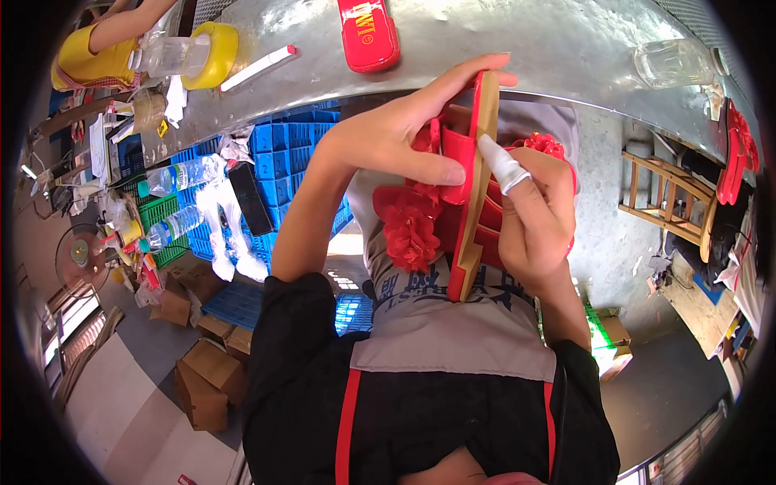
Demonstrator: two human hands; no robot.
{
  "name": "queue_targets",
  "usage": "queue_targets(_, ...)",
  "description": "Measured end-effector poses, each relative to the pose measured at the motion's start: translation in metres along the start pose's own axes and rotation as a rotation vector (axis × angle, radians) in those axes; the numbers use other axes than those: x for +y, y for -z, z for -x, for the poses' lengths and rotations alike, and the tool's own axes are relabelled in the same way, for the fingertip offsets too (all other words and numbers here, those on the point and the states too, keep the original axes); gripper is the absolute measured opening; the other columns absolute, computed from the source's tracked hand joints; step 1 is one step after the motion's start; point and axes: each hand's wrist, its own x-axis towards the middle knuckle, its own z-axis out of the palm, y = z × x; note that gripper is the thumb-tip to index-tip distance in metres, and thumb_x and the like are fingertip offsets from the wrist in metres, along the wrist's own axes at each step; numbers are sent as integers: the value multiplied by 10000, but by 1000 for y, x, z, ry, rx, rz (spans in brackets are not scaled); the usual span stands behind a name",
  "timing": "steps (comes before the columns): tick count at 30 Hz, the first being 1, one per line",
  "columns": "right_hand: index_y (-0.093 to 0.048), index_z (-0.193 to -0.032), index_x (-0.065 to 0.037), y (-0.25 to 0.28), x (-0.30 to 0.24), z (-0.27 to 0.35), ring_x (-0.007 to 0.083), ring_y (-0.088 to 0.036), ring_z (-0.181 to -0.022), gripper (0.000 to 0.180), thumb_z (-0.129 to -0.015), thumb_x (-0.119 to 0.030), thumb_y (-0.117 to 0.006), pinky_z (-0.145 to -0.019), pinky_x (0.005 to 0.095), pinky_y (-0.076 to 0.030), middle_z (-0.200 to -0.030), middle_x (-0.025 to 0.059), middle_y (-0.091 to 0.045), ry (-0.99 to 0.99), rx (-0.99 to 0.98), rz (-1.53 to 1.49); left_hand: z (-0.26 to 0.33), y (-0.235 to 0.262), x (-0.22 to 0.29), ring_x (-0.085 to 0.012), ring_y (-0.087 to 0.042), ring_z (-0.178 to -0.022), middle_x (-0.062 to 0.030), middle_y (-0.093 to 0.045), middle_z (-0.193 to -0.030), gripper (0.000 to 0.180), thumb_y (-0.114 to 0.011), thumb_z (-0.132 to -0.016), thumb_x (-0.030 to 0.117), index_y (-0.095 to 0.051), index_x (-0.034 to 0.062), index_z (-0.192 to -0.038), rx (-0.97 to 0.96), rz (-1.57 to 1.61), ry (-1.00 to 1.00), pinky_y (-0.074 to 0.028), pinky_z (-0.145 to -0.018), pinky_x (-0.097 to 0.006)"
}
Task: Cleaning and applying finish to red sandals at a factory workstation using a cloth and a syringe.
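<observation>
My left hand (388,141) grips a red sandal (462,166) on edge above my lap, thumb on its red strap and fingers reaching up behind its toe. The sandal's tan sole edge (475,202) stands nearly upright. A white cover (503,166) wraps one digit of my right hand (540,226), which presses against that sole edge. The right hand's other fingers are curled, and whatever lies in them is hidden. More red footwear rests on my lap, with a ruffled red flower (411,234) on the left and another red flower (543,145) behind my right hand.
Ahead lies a metal worktable (485,40) with a red case (369,34), a white marker (259,68) and a clear jar (675,63). Blue crates (279,149) and bottles stand left, cardboard boxes (212,376) below. A wooden rack (667,198) is right. Another person's arm (133,24) shows upper left.
</observation>
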Motion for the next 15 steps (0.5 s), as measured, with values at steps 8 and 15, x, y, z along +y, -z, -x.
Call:
queue_targets(8, -717, -1136, 47, 2, 2, 12, 203, -638, -728, 451, -697, 121, -645, -587, 325, -534, -961, 116, -622, 60, 4, 106, -11, 2, -17, -265, -498, -1274, -150, -476, -1412, 1012, -861, -678, 323, -340, 45, -1500, 46, 128, 2, -385, -1094, -384)
queue_targets(15, -714, -1157, 19, 1, 17, 1, 215, -618, -687, 529, -634, 69, -658, -597, 323, -520, -989, 94, -635, 135, 64, 287, -13, -11, -23, -257, -536, -1208, -126, -481, -1349, 956, -877, -704, 254, -365, 55, -1487, 139, 152, -27, -447, -1050, -370)
